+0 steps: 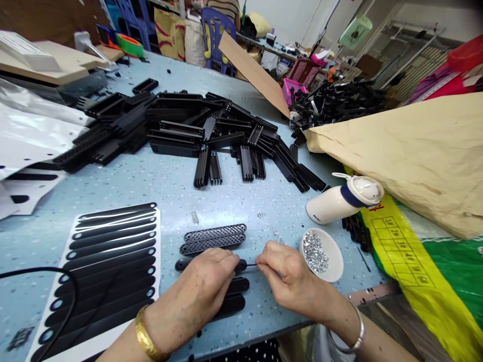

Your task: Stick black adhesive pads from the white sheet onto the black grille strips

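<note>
Along its near edge, the blue table (173, 186) is running just below the two hands, with the lower black bars (238, 285) lying between that edge and the left hand (206, 276). Toward the far edge, a long heap of black pieces (177, 103) is stretching across, and open tabletop is showing between it and the textured pieces (216, 233), which are lying just beyond the left hand. Toward the left edge, a white sheet (157, 236) is carrying black strips (105, 275). On the right, the bowl (337, 261) of small metal parts (315, 251) is sitting just beside the right hand (290, 274), with the bottle (330, 205) beyond it, leaving little room there.

The worked black bar (181, 264) is lying under the left hand, whose fingers are bending closed over it near its right end; their tips are partly hidden. The right thumb and forefinger are pinching a thin dark rod (251, 264), which is bridging the small gap between those fingertips and the bar's right end.
</note>
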The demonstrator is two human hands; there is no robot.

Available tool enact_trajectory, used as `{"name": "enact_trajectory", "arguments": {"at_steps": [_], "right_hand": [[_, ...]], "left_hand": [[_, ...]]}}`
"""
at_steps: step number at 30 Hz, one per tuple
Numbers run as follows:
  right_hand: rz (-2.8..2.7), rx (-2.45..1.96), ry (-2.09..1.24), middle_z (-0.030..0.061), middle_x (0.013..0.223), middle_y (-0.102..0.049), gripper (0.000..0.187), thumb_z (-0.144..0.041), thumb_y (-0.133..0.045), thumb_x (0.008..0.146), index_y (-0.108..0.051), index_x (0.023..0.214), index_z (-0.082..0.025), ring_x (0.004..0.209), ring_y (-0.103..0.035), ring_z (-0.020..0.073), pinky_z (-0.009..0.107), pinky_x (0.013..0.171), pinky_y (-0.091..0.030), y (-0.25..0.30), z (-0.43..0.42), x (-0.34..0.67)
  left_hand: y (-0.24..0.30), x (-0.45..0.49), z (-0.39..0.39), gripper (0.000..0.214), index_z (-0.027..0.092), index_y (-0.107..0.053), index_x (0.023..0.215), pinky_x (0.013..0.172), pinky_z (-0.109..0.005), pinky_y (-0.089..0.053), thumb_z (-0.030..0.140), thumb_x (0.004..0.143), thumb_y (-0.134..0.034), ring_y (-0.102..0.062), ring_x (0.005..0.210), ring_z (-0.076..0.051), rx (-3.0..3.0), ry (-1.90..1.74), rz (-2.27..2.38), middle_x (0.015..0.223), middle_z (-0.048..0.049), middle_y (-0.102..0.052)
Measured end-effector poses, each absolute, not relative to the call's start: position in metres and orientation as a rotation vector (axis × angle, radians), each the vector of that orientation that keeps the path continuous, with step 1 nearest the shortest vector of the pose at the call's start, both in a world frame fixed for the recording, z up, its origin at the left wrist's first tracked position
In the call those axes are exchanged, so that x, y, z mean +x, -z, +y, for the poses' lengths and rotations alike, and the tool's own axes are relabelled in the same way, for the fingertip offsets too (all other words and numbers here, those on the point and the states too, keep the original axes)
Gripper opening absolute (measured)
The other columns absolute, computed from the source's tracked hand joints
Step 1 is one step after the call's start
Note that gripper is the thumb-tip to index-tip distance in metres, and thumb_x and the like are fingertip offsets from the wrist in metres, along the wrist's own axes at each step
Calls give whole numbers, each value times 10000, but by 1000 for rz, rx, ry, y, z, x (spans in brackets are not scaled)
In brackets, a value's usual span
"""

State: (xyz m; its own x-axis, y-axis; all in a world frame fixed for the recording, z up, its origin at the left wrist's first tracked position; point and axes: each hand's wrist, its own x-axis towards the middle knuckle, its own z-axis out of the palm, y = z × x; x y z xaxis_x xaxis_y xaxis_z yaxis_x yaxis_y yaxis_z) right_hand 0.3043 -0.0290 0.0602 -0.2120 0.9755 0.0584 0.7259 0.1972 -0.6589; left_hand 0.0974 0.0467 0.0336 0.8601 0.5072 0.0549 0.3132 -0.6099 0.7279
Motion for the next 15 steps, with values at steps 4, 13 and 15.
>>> {"name": "enact_trajectory", "arguments": {"at_steps": [4,13,15], "right_hand": [[-1967,-1568,-723,25,738,-524,203,-46,-466,898,-628,823,-143,708,-520,147,282,631,-400,-60,-29,305],[-2076,-1614,-699,30,733,-509,223,-38,-441,892,-615,803,-144,708,-504,159,300,634,-397,-64,-30,301],[-2104,-1629,-693,31,743,-513,223,-32,-439,886,-607,799,-150,726,-508,163,302,653,-405,-64,-28,302]], "left_hand": [[-34,98,47,237,187,-630,976,795,-357,-536,73,937,-426,-610,838,-180,2268,-368,585,881,-36,-637],[-37,98,47,230,185,-639,994,806,-351,-542,108,949,-427,-623,848,-184,2270,-403,586,875,-41,-650],[-37,98,47,232,185,-638,999,810,-352,-541,106,949,-425,-623,851,-184,2267,-403,590,883,-43,-651]]}}
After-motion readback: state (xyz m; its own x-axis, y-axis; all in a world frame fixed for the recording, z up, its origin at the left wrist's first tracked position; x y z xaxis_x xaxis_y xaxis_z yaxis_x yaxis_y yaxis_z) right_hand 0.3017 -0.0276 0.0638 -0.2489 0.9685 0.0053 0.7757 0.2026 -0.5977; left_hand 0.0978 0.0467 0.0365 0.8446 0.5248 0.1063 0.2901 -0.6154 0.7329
